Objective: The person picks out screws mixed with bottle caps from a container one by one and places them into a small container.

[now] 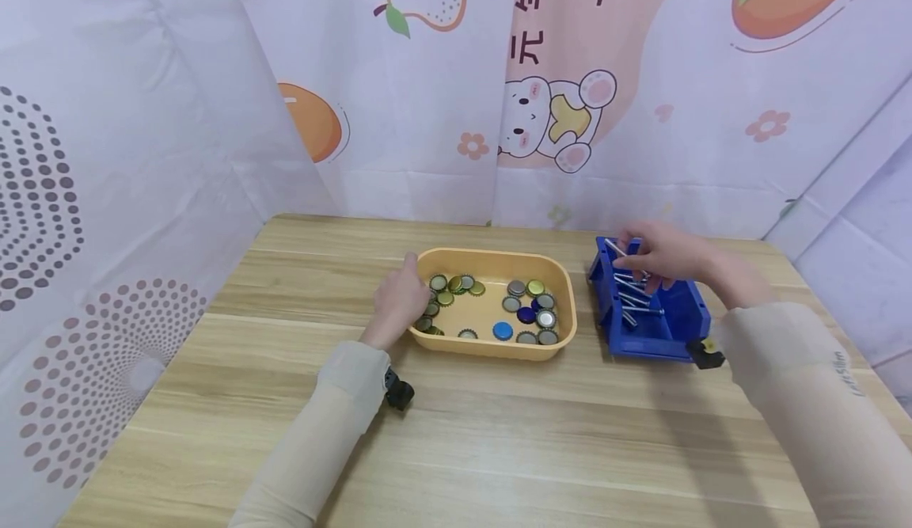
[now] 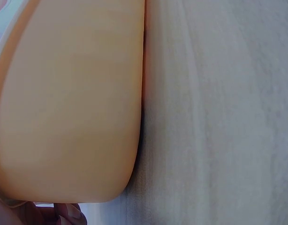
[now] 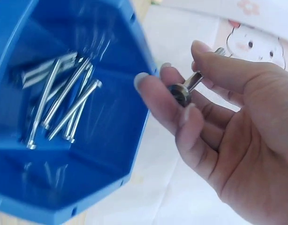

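Observation:
My right hand (image 1: 663, 252) is over the blue bin (image 1: 651, 346) and pinches a silver socket-head bolt (image 3: 194, 80) between thumb and fingers. In the right wrist view the bolt's round head faces the camera and its shank runs back behind the thumb. Several long silver bolts (image 3: 64, 103) lie crossed on the bin's floor. At the left end of a shallow yellow tray (image 1: 492, 346), my left hand (image 1: 401, 297) grips the rim. The left wrist view shows the tray's outer wall (image 2: 73, 103) up close, with curled fingertips (image 2: 71, 213) just past its corner.
Bottle caps (image 1: 456, 284) in gold, silver and blue lie scattered in the yellow tray, in a left and a right group. Tray and bin stand side by side on a wooden table (image 1: 456, 433). A printed curtain (image 1: 427, 116) hangs behind the table.

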Tool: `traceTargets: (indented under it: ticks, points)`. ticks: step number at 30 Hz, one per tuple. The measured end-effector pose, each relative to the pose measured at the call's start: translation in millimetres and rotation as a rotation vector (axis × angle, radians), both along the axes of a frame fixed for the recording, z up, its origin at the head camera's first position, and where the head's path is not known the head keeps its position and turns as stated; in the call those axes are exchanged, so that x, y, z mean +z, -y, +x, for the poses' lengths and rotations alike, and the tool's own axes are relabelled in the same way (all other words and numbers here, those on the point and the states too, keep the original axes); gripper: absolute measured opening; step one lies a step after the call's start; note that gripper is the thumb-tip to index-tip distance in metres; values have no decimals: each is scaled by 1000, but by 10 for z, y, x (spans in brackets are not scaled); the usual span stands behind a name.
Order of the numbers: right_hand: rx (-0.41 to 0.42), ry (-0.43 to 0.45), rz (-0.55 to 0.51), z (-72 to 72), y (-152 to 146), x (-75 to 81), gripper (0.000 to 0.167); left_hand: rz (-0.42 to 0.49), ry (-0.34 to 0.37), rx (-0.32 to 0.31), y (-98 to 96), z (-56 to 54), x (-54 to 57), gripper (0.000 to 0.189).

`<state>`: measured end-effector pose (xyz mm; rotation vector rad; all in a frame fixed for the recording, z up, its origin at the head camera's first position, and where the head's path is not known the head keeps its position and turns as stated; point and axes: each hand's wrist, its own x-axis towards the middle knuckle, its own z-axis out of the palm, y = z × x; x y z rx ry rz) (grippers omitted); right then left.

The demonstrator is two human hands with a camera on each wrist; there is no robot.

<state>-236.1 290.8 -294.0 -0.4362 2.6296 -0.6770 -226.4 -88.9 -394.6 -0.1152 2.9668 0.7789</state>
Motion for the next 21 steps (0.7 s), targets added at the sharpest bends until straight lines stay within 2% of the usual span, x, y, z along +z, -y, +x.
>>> traceTargets:
  ticks: [6,15,21]
  points:
    - [-24,57,63,27,-174,-78,25,4,5,-8,0,1,-2,49]
    - [20,125,201,42,-258,-216,22,5,13,0,-3,5,-4,50]
    - [18,120,246,81,-264,-282,19,-4,4,-2,-12,12,7,48]
